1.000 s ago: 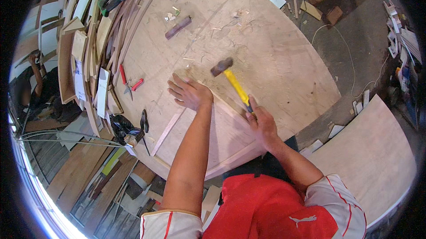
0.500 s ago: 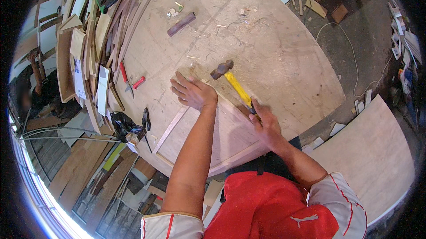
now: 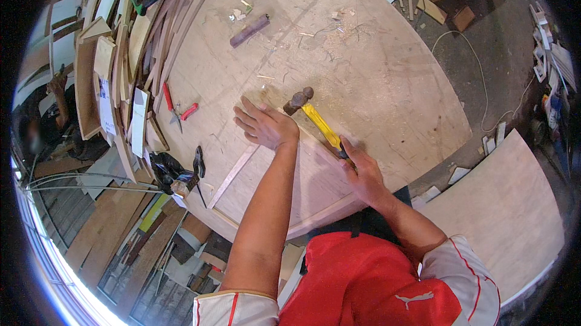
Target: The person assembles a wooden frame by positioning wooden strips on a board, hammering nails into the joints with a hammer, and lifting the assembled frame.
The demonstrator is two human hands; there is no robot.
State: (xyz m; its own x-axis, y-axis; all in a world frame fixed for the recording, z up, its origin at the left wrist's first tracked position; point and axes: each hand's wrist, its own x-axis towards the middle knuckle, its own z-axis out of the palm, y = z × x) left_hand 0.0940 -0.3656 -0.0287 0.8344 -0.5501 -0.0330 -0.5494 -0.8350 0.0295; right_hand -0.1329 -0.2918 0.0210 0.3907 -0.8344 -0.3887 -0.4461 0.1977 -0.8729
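- Feed's up, and I've got the right hand (image 3: 365, 172) closed around the lower grip of a hammer (image 3: 321, 127), yellow handle, rusty-looking head.
- The hammer slants up and left from that fist, its head just right of the left wrist. Can't tell from this angle whether the head touches the wood below.
- My left hand (image 3: 266, 129) is palm down with the fingers loosely spread, over the far end of a pale wooden frame (image 3: 233, 176). I don't see anything in its grip, but the palm hides whatever's under it.
- That frame is thin strips lying on the near part of a big plywood board (image 3: 417, 99), right in front of the red shirt (image 3: 363, 277).
- Left side of the board: red-handled pliers (image 3: 189, 112), with dark pincers (image 3: 200, 163) nearer me.
- Farther out there's a purplish-brown stick (image 3: 250, 31) among chips and shavings.
- A heap of wood strips (image 3: 123, 54) lines the left edge, with a green-handled saw (image 3: 138, 0) on top.
- Lower right, a separate pale panel (image 3: 514, 205) sits beyond my right arm.
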